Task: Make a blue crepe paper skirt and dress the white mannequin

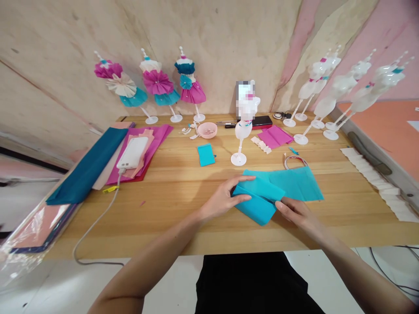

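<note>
At wooden table (170,187) | hands (225,196) holding folded blue sheet (257,210) | beige wall (216,39) behind

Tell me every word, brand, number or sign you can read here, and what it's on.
None can be read.
Yellow cable tag: too small and blurred.
White power bank: faint marks, too small.
Upright phone-like object: pixelated, unreadable.

A lane of bare tabletop (173,185) runs between the magenta sheets (160,136) and the left hand (226,196), while a white dress form (244,130) just beyond blocks a straight reach to the wall (216,52).
</note>
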`<move>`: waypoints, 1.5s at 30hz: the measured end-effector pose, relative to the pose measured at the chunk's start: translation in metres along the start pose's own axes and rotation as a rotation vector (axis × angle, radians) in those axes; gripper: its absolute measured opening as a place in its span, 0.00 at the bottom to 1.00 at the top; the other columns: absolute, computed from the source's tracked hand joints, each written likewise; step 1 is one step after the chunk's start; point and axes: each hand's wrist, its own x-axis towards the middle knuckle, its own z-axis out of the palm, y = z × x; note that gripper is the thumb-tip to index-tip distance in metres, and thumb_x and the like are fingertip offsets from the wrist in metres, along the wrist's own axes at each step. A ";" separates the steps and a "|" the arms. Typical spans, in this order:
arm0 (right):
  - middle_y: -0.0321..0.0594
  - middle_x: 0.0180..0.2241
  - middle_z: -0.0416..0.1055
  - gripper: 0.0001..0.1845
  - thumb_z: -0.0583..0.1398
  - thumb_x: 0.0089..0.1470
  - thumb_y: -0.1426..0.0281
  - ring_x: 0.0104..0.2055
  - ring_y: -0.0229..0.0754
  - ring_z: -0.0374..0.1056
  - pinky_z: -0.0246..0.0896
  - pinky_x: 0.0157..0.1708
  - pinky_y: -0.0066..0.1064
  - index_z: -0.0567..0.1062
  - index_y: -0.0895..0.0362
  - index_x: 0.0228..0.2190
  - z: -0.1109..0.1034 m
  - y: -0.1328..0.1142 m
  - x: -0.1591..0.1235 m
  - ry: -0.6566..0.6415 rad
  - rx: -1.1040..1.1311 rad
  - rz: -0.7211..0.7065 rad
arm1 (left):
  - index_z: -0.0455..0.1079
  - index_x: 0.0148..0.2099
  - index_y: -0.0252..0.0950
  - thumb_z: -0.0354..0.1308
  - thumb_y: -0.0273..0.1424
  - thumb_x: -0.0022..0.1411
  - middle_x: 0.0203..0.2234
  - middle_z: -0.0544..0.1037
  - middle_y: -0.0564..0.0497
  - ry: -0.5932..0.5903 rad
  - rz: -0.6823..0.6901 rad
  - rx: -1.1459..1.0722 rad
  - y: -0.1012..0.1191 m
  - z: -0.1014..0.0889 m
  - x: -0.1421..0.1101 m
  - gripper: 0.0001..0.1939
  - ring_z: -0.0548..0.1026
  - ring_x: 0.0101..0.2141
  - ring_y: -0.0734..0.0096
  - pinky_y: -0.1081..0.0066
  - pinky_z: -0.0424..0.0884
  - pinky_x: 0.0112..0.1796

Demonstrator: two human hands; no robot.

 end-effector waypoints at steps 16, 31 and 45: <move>0.32 0.21 0.49 0.28 0.54 0.56 0.47 0.24 0.36 0.48 0.45 0.23 0.31 0.53 0.54 0.19 0.012 0.000 0.008 0.063 0.021 0.027 | 0.65 0.59 0.45 0.62 0.39 0.59 0.54 0.71 0.48 -0.015 0.008 0.030 0.006 0.002 -0.002 0.26 0.70 0.53 0.60 0.62 0.65 0.54; 0.32 0.20 0.49 0.29 0.55 0.56 0.47 0.23 0.36 0.47 0.41 0.23 0.32 0.53 0.54 0.18 0.011 0.000 0.011 0.060 0.016 0.020 | 0.66 0.59 0.45 0.62 0.40 0.59 0.54 0.70 0.47 -0.011 0.010 0.046 0.004 0.001 -0.001 0.26 0.69 0.53 0.59 0.61 0.65 0.54; 0.34 0.23 0.57 0.25 0.54 0.58 0.49 0.27 0.38 0.54 0.51 0.27 0.31 0.59 0.55 0.21 0.015 -0.005 0.012 0.008 0.128 -0.025 | 0.65 0.59 0.45 0.62 0.38 0.59 0.55 0.70 0.47 -0.036 0.022 0.063 0.008 0.004 -0.001 0.25 0.69 0.54 0.61 0.62 0.64 0.55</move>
